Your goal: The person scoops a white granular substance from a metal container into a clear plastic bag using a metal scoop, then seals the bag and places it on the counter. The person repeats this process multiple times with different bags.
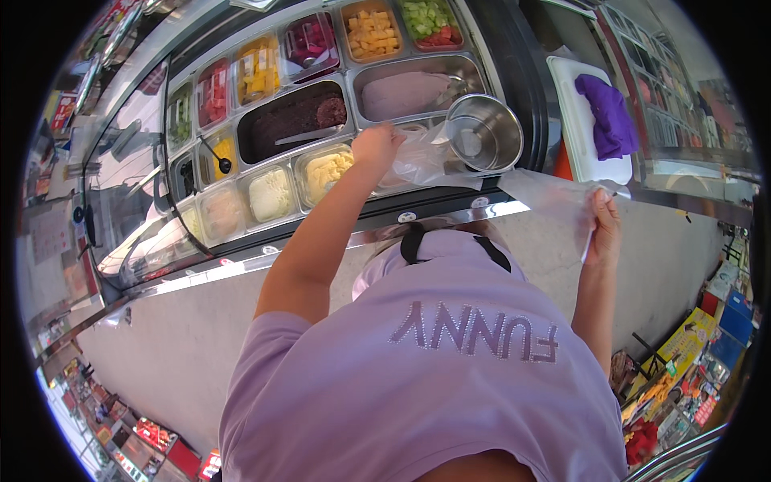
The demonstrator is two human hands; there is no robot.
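Note:
My left hand (pixel 376 144) pinches thin clear plastic film (pixel 421 156) above the near side of a counter of food pans. Off to the right, past the counter's front edge, my right hand (pixel 602 226) grips another stretch of clear plastic (pixel 548 193). Whether both stretches are one piece I cannot tell. Between my hands a round stainless steel pot (pixel 485 135) stands at the counter's right end, with plastic against its near left side. Below my left forearm is a tub of pale yellow paste (pixel 328 172). Dark red bean-like filling (pixel 289 123) lies in the steel pan beyond.
Mashed pale purple paste (pixel 403 93) fills another steel pan. Diced fruit tubs, including orange cubes (pixel 370 33), line the back. A purple cloth (pixel 605 117) lies on a white tray (pixel 566 96) at right. A curved glass guard (pixel 129 162) stands at left.

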